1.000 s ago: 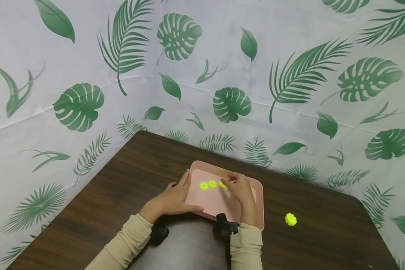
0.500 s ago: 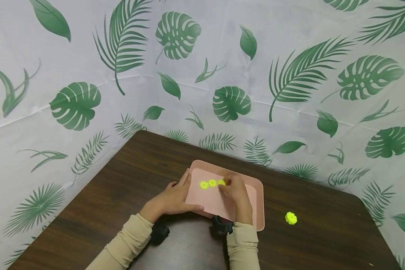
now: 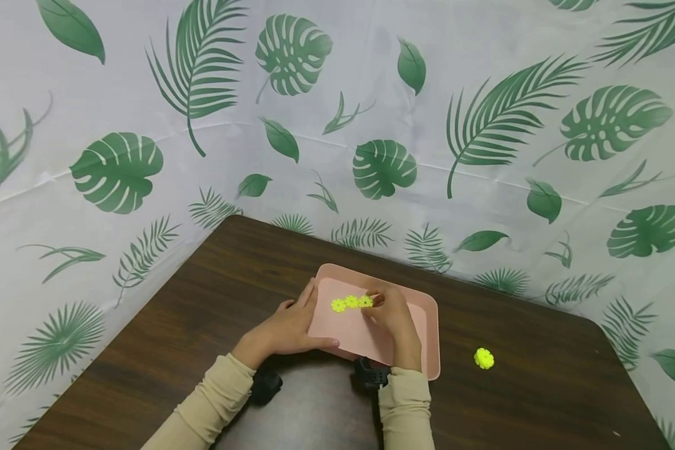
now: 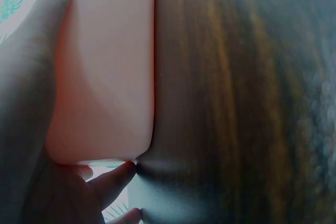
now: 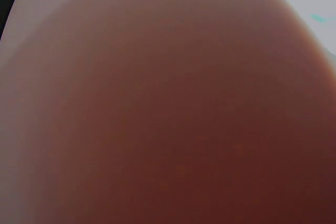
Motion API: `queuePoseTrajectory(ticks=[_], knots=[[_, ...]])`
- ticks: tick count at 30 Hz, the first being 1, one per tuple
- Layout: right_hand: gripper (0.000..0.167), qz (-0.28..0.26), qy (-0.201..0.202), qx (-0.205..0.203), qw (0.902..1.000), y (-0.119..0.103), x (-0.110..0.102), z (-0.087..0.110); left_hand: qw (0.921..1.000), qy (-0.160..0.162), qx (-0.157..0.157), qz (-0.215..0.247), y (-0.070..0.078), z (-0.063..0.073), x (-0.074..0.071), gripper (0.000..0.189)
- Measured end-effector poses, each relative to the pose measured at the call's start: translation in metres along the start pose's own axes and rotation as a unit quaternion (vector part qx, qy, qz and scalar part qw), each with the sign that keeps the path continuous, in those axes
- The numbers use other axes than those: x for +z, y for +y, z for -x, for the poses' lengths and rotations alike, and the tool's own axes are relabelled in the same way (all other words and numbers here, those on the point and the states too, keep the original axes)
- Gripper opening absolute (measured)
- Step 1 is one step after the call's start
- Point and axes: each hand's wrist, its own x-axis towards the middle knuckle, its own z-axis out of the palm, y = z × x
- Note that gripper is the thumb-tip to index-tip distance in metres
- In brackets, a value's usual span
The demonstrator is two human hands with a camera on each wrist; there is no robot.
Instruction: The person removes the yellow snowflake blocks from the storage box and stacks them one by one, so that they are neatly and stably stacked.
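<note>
A pink rectangular tray (image 3: pixel 337 281) lies on the dark wooden table. My left hand (image 3: pixel 287 328) braces its left corner, with fingers extended along the left side and the thumb laid along the near rim. Seen from the left wrist, the tray's outer wall (image 4: pixel 113 72) fills the space beside the thumb. Inside the tray, a yellow flower-shaped disc (image 3: pixel 338 305), a second disc (image 3: pixel 351 302) and a third disc (image 3: pixel 365 301) form a close row. My right hand (image 3: pixel 394 315) pinches the third disc at its right edge. Blurred skin fills most of the right wrist view.
A small clump of yellow flower-shaped pieces (image 3: pixel 484 358) sits on the table (image 3: pixel 529 400) to the right of the tray. A leaf-patterned sheet (image 3: pixel 326 156) hangs along the table's far and left edges.
My right hand has shifted left, bringing the third disc close against the second. More of that disc now shows past the fingertips. The left hand keeps its place on the tray.
</note>
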Motion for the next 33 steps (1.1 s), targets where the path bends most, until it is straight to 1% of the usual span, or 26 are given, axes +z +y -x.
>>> queuePoseTrajectory(ticks=[7, 14, 18, 21, 27, 30, 33], knots=[[0.033, 0.002, -0.008, -0.007, 0.9999, 0.0, -0.003, -0.002, 1.0, 0.001, 0.002, 0.002, 0.0, -0.003, -0.001, 0.124], [0.017, -0.003, -0.008, -0.037, 0.9993, 0.002, -0.003, -0.001, 1.0, -0.002, 0.004, 0.003, 0.0, -0.002, -0.001, 0.123], [0.019, -0.01, -0.007, -0.046, 0.9989, 0.002, -0.008, 0.001, 1.0, -0.002, 0.002, 0.0, 0.001, -0.001, -0.001, 0.123], [0.021, -0.007, -0.001, -0.051, 0.9987, 0.0, -0.014, 0.003, 1.0, -0.002, -0.001, -0.002, 0.001, 0.0, -0.001, 0.123], [0.023, 0.009, 0.018, -0.041, 0.999, -0.001, -0.036, 0.012, 1.0, -0.004, -0.005, -0.002, 0.003, 0.0, -0.003, 0.123], [0.027, -0.004, 0.027, -0.027, 0.9993, 0.001, -0.049, 0.02, 0.9999, -0.009, -0.006, 0.0, 0.004, 0.0, -0.003, 0.123], [0.033, -0.016, 0.045, -0.016, 0.9987, 0.005, -0.062, 0.028, 0.9999, -0.01, -0.003, 0.002, 0.004, -0.001, -0.003, 0.123]])
